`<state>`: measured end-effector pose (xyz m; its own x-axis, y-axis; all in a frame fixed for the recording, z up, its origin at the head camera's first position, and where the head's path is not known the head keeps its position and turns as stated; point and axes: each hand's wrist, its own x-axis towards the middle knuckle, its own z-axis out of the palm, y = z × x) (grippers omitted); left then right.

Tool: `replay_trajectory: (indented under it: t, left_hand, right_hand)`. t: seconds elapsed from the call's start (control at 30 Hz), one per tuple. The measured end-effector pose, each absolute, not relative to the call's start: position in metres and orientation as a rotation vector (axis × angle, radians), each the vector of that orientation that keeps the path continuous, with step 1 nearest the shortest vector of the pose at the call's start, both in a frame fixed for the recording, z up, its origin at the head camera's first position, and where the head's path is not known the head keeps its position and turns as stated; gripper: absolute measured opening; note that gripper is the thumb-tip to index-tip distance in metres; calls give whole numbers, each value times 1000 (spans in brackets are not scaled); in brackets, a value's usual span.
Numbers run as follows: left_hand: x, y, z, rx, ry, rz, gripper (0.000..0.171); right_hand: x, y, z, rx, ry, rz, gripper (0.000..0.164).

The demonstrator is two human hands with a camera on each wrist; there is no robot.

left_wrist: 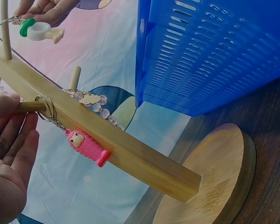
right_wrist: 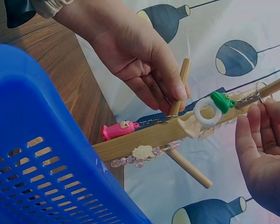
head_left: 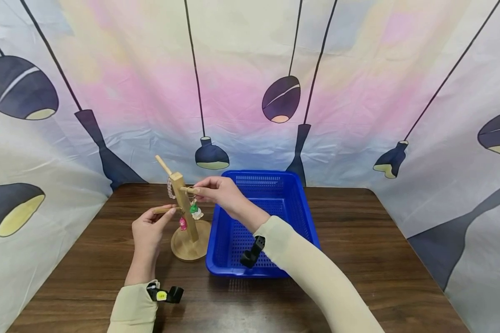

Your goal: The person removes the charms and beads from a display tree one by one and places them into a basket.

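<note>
A wooden stand with side pegs rises from a round base. My left hand pinches one of its pegs between thumb and fingers. Close to those fingertips, a pink figure keychain hangs by its metal ring from the same peg. My right hand pinches the ring of a green and white keychain at a higher peg, and the ring circles that peg. The green and white charm dangles beside the post. A pink beaded bracelet hangs on the stand's far side.
A blue perforated basket stands right beside the stand, under my right forearm. Both are on a dark wood table. Behind the table hangs a cloth printed with lamps.
</note>
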<state>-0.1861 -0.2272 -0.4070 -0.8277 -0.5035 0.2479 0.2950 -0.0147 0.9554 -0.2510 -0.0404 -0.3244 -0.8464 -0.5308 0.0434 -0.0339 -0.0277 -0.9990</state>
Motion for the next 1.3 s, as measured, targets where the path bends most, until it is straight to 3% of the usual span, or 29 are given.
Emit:
replay_trajectory:
  t: [0.67,0.93,1.3]
  left_hand:
    - [-185,-226,-406,274,-1763,-1874,30]
    - [-186,-226,-404,285,-1775,-1854,19]
    - [-185,-227,-404,275,-1757,-1875,31]
  right_hand:
    - [-247,-33,-323,-592,1844,-1967,26]
    - [-245,-31,-321,-601,1857,-1968,25]
    - [-244,-28,-320,-619,1842,-1956,25]
